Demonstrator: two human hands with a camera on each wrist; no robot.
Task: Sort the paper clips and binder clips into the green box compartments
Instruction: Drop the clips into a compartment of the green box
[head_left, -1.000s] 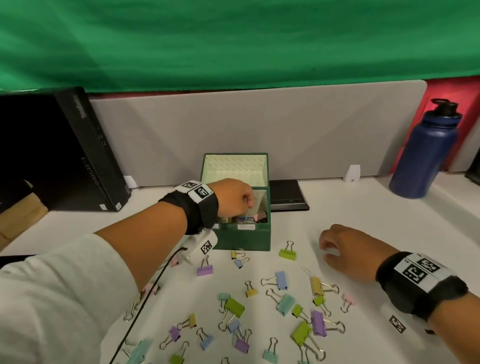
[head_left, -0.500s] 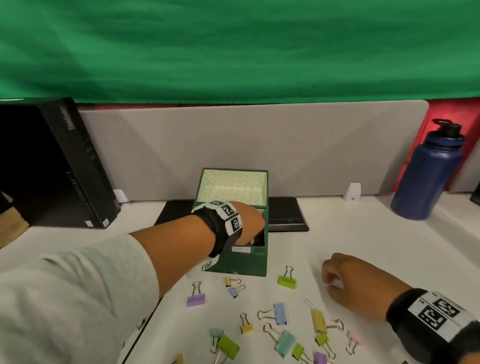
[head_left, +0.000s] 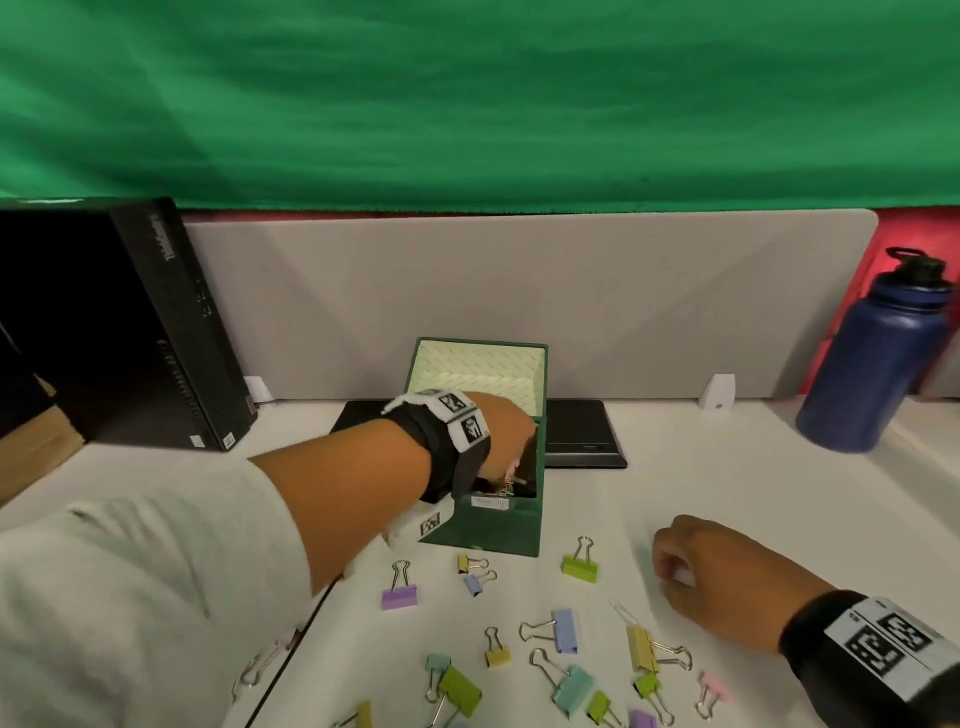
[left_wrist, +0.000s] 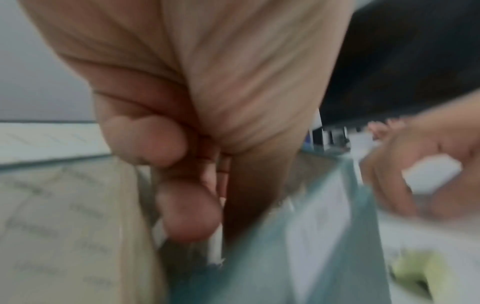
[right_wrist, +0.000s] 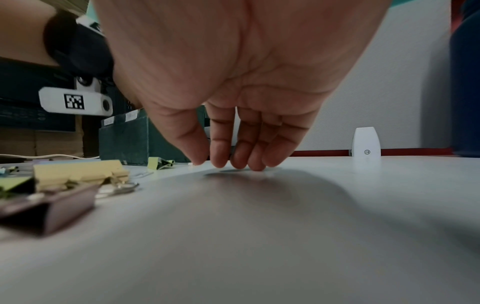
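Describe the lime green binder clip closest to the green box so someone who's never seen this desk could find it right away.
Start at the green box standing open in the middle of the white desk. Just in front of its right front corner, the lime green binder clip sits alone, wire handles pointing toward the box. Its nearest neighbours to the left are a smaller yellow clip and a blue clip.

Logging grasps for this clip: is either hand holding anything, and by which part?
Right hand: nothing held, fingertips on the table. Left hand reaches into the green box; fingers curled, hold unclear.
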